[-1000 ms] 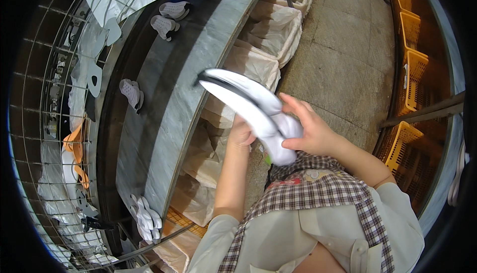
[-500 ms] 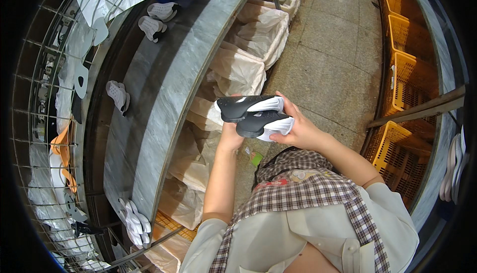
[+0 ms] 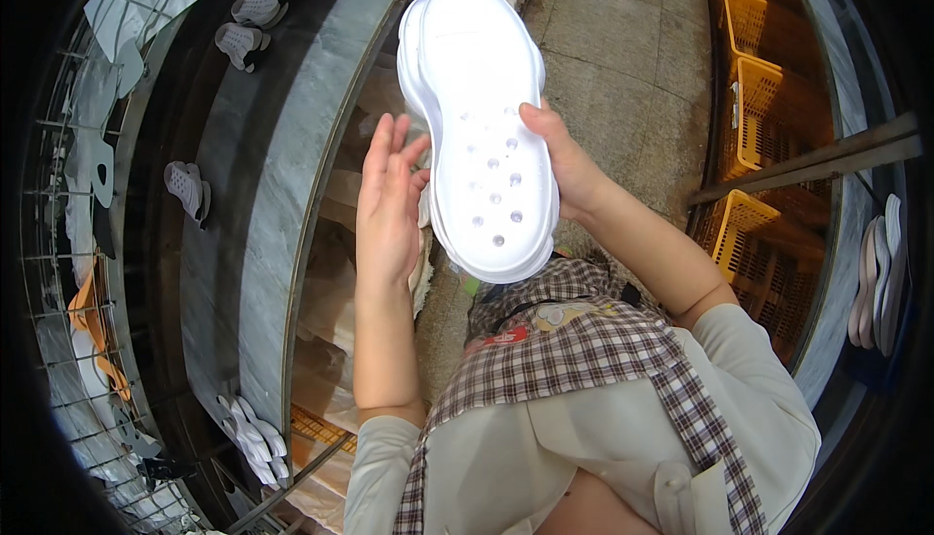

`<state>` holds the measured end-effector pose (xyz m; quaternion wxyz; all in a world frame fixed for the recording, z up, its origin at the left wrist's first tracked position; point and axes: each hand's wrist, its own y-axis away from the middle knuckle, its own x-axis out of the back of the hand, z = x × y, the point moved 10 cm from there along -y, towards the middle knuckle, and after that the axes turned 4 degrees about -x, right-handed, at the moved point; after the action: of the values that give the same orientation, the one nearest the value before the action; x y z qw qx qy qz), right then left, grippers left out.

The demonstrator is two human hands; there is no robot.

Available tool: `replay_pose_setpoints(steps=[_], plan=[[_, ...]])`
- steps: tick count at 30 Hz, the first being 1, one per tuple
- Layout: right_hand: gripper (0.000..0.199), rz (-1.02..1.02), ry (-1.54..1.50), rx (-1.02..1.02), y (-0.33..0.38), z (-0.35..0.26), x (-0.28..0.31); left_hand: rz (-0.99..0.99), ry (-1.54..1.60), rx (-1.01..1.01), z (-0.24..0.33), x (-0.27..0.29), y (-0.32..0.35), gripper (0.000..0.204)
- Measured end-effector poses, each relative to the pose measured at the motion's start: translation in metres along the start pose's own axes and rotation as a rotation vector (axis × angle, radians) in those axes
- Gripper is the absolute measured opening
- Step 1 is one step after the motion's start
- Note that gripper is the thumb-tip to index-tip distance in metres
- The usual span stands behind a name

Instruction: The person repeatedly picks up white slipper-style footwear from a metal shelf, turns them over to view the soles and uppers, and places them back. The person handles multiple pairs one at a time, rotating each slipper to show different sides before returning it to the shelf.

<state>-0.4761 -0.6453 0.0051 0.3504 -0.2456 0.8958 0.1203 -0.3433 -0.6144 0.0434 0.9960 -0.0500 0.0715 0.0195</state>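
Note:
Two stacked shoe soles are raised in front of me. The top one turns a smooth white face to me, with round dimples over its lower half; a second white rim shows behind it at the left. My right hand grips the pair by the right edge, thumb on the white face and its other fingers hidden behind. Beside the left edge, my left hand has its fingers extended and apart, holding nothing. Whether its fingertips touch the rim I cannot tell.
On the left, a grey bench carries several white soles near its close end. White-and-black shoe pieces lie farther along, behind a wire mesh. Lined bins stand under the bench. Yellow crates line the right.
The soles have turned from a side view, black sides showing, to their white face, and come up closer. My left hand has let go of them; my right still grips.

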Motion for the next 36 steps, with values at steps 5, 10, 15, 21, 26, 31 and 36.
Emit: replay_pose_setpoints(steps=[5,10,15,21,26,31,36], plan=[[0.065,-0.019,-0.066,0.064,0.002,-0.012,0.001,-0.145,-0.347,-0.340,0.041,-0.020,0.026,0.093],[0.061,-0.003,-0.140,-0.010,0.004,-0.009,0.003,-0.348,-0.876,-0.660,0.059,-0.052,0.054,0.101],[0.060,0.040,-0.241,-0.079,0.005,0.002,0.005,-0.354,-0.897,-0.632,0.058,-0.056,0.061,0.091],[0.057,0.043,-0.264,-0.079,0.005,0.007,0.008,-0.404,-0.933,-0.661,0.063,-0.066,0.069,0.080],[0.060,0.093,-0.262,-0.047,0.007,0.007,0.012,-0.565,-1.039,-0.820,0.063,-0.087,0.095,0.066],[0.075,-0.017,-0.155,0.073,0.011,-0.006,0.002,-0.203,-0.704,-0.804,0.084,-0.043,0.082,0.054],[0.090,-0.033,0.071,0.111,0.013,-0.001,0.002,0.010,-0.264,-0.332,0.031,0.001,0.054,0.077]])
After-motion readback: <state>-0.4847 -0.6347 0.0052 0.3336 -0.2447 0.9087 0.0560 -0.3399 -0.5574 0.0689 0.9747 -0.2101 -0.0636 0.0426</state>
